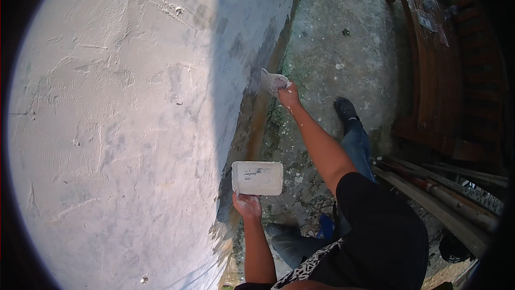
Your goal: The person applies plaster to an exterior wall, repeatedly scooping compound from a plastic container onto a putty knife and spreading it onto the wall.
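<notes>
My right hand (288, 95) is closed around a plaster-smeared putty knife (273, 81), its broad blade against the lower edge of the wall (134, 113). White smears mark the hand and wrist. Lower in the picture, my left hand (247, 206) grips the near edge of a shallow rectangular tray (274, 178). That tray is coated in white, with a few dark streaks across its middle. White plaster with ridges and trowel marks covers most of the wall; a bare, brownish band (261, 116) runs along its foot.
A stained concrete floor (348, 38) lies to the right of the wall. Beyond it stand a wooden bench (437, 70) with papers on it and several long poles and planks (445, 199). My shoe (345, 109) rests on the concrete.
</notes>
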`<state>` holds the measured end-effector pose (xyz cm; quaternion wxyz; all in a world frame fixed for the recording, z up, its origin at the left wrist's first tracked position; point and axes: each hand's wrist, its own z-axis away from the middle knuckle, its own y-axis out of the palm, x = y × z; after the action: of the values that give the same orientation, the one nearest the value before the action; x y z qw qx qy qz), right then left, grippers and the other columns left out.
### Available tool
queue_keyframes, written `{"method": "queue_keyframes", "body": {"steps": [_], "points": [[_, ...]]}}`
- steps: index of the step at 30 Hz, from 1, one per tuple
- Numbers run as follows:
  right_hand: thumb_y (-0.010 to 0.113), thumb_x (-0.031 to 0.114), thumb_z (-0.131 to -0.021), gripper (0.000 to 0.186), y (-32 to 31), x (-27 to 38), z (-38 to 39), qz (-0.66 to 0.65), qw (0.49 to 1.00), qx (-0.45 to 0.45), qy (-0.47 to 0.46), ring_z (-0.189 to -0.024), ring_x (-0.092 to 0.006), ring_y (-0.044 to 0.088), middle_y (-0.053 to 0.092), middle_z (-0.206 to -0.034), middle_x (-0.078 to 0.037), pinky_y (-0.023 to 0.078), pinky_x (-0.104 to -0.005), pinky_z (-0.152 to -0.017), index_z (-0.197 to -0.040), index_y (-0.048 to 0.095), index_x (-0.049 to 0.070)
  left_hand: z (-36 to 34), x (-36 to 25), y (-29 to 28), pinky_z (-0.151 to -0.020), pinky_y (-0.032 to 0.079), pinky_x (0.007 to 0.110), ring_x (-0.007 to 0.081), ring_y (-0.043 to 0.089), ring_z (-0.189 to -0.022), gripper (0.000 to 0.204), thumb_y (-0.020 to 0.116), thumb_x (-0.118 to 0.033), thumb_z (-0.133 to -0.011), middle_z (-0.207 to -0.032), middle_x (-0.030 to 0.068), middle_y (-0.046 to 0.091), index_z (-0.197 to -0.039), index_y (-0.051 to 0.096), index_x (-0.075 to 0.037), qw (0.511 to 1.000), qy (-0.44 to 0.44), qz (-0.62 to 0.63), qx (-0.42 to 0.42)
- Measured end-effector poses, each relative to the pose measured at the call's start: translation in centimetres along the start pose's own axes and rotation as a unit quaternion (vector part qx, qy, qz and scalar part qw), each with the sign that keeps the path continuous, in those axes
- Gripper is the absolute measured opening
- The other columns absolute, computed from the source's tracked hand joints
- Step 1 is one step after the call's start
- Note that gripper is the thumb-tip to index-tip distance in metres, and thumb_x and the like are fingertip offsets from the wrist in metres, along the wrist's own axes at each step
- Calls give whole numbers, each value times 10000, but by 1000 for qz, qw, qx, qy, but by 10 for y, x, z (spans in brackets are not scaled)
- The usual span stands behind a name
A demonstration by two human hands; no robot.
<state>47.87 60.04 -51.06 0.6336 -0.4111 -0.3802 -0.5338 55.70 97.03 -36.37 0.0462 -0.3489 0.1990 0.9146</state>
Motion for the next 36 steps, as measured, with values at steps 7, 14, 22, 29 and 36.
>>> {"method": "queue_keyframes", "body": {"steps": [7,14,22,29,36], "points": [[570,82,-771,324,2,22,-85,3,995,-77,-67,-955,-376,667,685,-980,-227,505,-423,-823,-1067,685,18,1,33,7,-1007,435,475,311,545,-1217,469,462,-324,-922,-1314,127,584,-1300,533,-56,997,-11,68,42],[507,7,-771,431,55,14,97,30,982,0,-189,-976,-365,664,687,-1039,-220,507,-399,-849,-1147,699,92,0,8,-56,-1034,410,464,301,527,-1241,479,476,-317,-918,-1339,118,566,-1320,513,-60,999,12,43,15],[566,44,-824,317,28,19,115,-79,995,-35,-44,-930,-347,686,697,-1000,-229,507,-385,-818,-1110,651,-62,-2,4,-79,-1047,399,433,281,529,-1233,435,449,-323,-954,-1326,108,575,-1293,535,-64,999,1,34,23],[512,-20,-771,461,94,70,164,-28,985,-79,-154,-922,-446,641,663,-975,-291,496,-410,-830,-1220,614,-47,7,1,-77,-1034,413,438,284,541,-1217,455,425,-360,-967,-1317,112,580,-1293,540,-64,1000,-8,17,-7],[535,57,-786,393,8,37,170,152,942,227,-197,-870,-388,668,669,-917,-264,505,-383,-776,-1155,653,-8,-2,-17,-52,-1003,434,459,298,555,-1199,471,416,-363,-953,-1308,120,586,-1293,534,-59,999,6,2,35]]}}
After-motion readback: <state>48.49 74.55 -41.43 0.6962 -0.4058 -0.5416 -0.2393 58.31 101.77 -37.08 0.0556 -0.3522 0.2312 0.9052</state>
